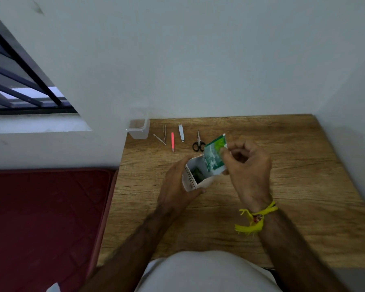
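Observation:
My left hand (178, 182) grips a small white carton (195, 177) that stands on the wooden table (293, 175), its top open and something green showing inside. My right hand (248, 167) pinches a green and white sachet (214, 155) by its upper corner. The sachet stands tilted, with its lower end at the carton's open mouth. A yellow thread band (254, 218) is tied round my right wrist.
Along the table's far edge lie metal tweezers (163, 134), a pink tool (172, 141), a nail clipper (181, 132) and small black-handled scissors (198, 142). A clear plastic tub (138, 128) sits at the far left corner. A dark red mattress (44, 224) lies left of the table.

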The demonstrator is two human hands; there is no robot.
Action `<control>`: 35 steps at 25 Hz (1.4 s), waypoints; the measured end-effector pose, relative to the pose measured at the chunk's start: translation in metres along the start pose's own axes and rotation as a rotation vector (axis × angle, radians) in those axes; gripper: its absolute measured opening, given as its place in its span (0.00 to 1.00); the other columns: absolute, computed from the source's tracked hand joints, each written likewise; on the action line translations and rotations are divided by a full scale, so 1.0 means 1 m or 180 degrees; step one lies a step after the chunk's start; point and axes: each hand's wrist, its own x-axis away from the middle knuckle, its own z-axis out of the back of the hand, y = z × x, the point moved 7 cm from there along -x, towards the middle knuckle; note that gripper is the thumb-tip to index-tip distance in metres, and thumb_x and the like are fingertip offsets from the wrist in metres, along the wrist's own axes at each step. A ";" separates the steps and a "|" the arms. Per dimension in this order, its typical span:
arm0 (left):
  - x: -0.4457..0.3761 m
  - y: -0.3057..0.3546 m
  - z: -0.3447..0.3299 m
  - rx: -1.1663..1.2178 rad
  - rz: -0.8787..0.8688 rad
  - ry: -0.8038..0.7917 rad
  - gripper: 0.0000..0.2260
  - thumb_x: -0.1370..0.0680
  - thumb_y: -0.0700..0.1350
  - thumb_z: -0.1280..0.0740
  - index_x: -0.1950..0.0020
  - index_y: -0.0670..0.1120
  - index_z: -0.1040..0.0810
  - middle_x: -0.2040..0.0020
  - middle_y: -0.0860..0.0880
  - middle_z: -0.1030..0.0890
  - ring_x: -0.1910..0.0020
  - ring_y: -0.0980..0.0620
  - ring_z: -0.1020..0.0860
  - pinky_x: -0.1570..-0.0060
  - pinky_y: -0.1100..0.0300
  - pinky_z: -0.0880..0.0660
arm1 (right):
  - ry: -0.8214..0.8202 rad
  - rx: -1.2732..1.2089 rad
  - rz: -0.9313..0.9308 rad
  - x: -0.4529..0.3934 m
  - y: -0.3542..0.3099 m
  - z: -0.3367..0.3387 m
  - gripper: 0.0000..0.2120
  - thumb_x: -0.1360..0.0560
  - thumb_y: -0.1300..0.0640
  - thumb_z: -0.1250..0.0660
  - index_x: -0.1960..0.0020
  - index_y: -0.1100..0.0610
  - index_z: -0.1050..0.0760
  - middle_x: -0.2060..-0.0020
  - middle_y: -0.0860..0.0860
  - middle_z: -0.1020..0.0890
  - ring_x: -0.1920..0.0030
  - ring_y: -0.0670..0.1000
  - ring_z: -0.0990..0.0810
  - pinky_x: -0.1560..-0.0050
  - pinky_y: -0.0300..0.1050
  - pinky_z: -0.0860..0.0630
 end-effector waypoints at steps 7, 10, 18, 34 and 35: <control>0.009 -0.002 -0.007 0.0263 -0.0228 -0.0083 0.33 0.29 0.56 0.24 0.28 0.65 0.36 0.34 0.75 0.38 0.30 0.57 0.33 0.50 0.56 0.18 | 0.1095 -0.0695 -0.0069 -0.005 0.025 0.036 0.09 0.25 0.67 0.30 0.47 0.61 0.28 0.53 0.55 0.20 0.57 0.47 0.14 0.64 0.44 0.17; 0.011 0.005 -0.009 0.0198 -0.0362 0.0013 0.25 0.25 0.58 0.29 0.30 0.66 0.34 0.34 0.77 0.38 0.32 0.60 0.31 0.49 0.48 0.18 | 0.0993 -0.0272 -0.0003 -0.001 0.046 0.035 0.07 0.25 0.70 0.32 0.51 0.60 0.25 0.55 0.50 0.21 0.55 0.41 0.17 0.61 0.44 0.16; 0.004 0.020 -0.016 0.0229 -0.0414 0.0140 0.24 0.28 0.53 0.24 0.34 0.57 0.27 0.37 0.67 0.29 0.36 0.66 0.32 0.42 0.56 0.24 | -0.0380 0.0187 -0.0462 0.013 0.065 -0.001 0.05 0.24 0.52 0.28 0.51 0.51 0.17 0.58 0.45 0.15 0.54 0.45 0.17 0.61 0.34 0.22; 0.004 0.003 -0.024 0.0653 -0.0023 0.0104 0.49 0.36 0.48 0.17 0.23 0.55 0.43 0.32 0.57 0.26 0.34 0.58 0.25 0.42 0.53 0.20 | -0.0664 0.1081 0.0513 0.031 0.055 -0.023 0.16 0.30 0.60 0.25 0.43 0.54 0.16 0.39 0.48 0.20 0.40 0.42 0.26 0.42 0.29 0.28; 0.003 0.002 -0.024 0.0676 0.0005 0.0111 0.49 0.36 0.49 0.18 0.23 0.55 0.44 0.31 0.57 0.26 0.34 0.57 0.25 0.43 0.50 0.20 | -0.0656 0.1065 0.0535 0.031 0.056 -0.023 0.15 0.30 0.60 0.25 0.43 0.54 0.16 0.40 0.49 0.20 0.40 0.42 0.25 0.41 0.32 0.26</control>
